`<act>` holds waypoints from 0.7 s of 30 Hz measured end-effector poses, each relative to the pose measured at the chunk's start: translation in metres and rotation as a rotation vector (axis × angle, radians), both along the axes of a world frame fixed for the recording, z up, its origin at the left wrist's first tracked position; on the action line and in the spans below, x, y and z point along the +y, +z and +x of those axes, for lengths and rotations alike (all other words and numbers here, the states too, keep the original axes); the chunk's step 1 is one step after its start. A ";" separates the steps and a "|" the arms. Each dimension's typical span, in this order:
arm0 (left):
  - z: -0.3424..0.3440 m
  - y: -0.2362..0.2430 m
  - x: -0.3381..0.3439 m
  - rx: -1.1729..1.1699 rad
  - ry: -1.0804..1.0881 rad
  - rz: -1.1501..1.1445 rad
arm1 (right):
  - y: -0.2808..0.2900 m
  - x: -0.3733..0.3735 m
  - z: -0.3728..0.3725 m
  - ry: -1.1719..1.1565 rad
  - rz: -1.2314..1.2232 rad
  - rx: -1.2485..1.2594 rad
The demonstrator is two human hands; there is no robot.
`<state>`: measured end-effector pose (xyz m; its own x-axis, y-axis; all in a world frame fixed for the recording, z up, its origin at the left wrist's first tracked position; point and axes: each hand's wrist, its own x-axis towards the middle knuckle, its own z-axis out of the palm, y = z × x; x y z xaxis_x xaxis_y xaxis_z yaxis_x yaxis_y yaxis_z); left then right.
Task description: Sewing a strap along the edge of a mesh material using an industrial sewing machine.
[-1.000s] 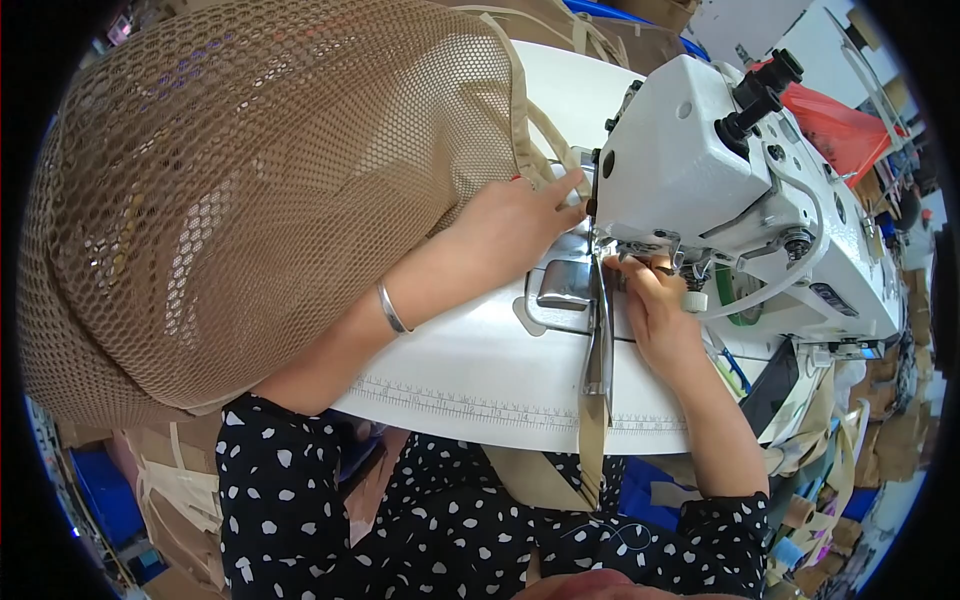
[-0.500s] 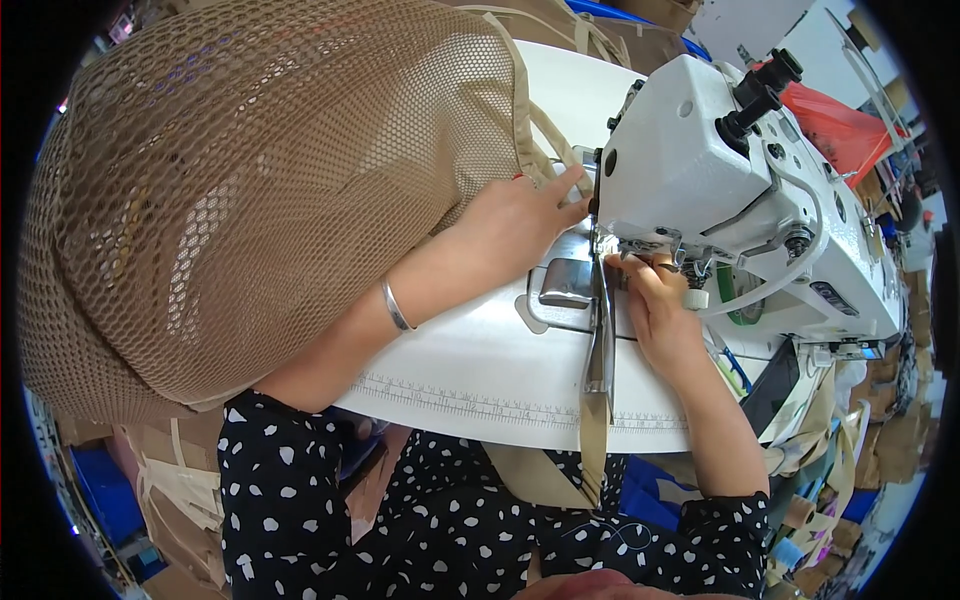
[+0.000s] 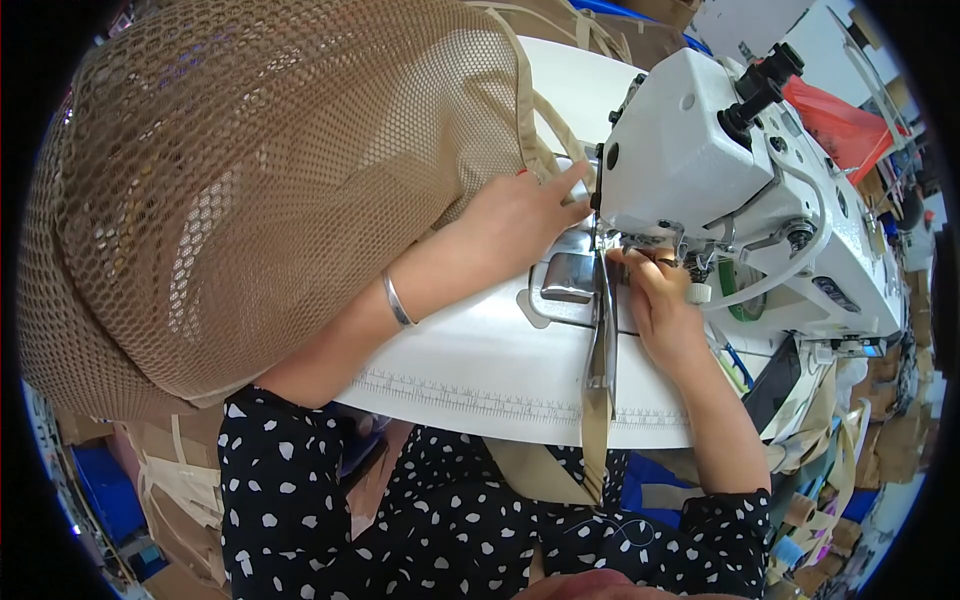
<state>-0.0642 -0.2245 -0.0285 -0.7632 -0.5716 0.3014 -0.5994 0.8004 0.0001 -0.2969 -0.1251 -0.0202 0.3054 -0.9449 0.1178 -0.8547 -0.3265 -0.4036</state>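
Observation:
A large brown mesh piece (image 3: 300, 200) with a tan bound edge (image 3: 524, 90) bulges over the left of the white sewing machine table. My left hand (image 3: 515, 220) reaches across it, fingers spread and stretched over the edge and a tan strap (image 3: 556, 122) beside the needle area of the white sewing machine (image 3: 680, 150). Close under the machine head, my right hand (image 3: 662, 305) has its fingers bent together at the presser foot; what they hold is hidden. Between the hands runs a metal tape folder (image 3: 602, 340), with tan binding tape (image 3: 594, 430) hanging from its near end.
A ruler scale (image 3: 480, 400) is printed along the table's near edge. At the right lie a dark flat object (image 3: 772, 385) and tan fabric strips (image 3: 815, 440). A red plastic bag (image 3: 835, 125) sits behind the machine, with cardboard boxes (image 3: 900, 430) stacked beyond.
The mesh edge and strap have shifted slightly to the right, toward the machine. Both hands stay nearly in place.

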 end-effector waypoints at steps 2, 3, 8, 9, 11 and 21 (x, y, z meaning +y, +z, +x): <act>0.001 0.003 0.001 -0.029 0.010 0.002 | -0.001 0.001 0.001 0.006 -0.011 -0.013; 0.001 0.003 0.002 -0.030 0.010 0.003 | -0.002 0.001 0.001 0.011 -0.022 -0.026; 0.001 0.006 0.005 -0.068 0.030 0.040 | -0.003 0.003 0.002 -0.010 -0.031 0.043; 0.000 0.006 0.005 -0.069 0.026 0.046 | -0.003 0.003 0.002 -0.014 -0.042 0.052; -0.003 0.006 0.006 -0.075 0.031 0.075 | -0.006 0.004 -0.002 -0.019 -0.050 0.058; -0.006 0.011 0.003 -0.123 0.102 0.086 | -0.007 -0.003 -0.004 -0.002 -0.115 0.050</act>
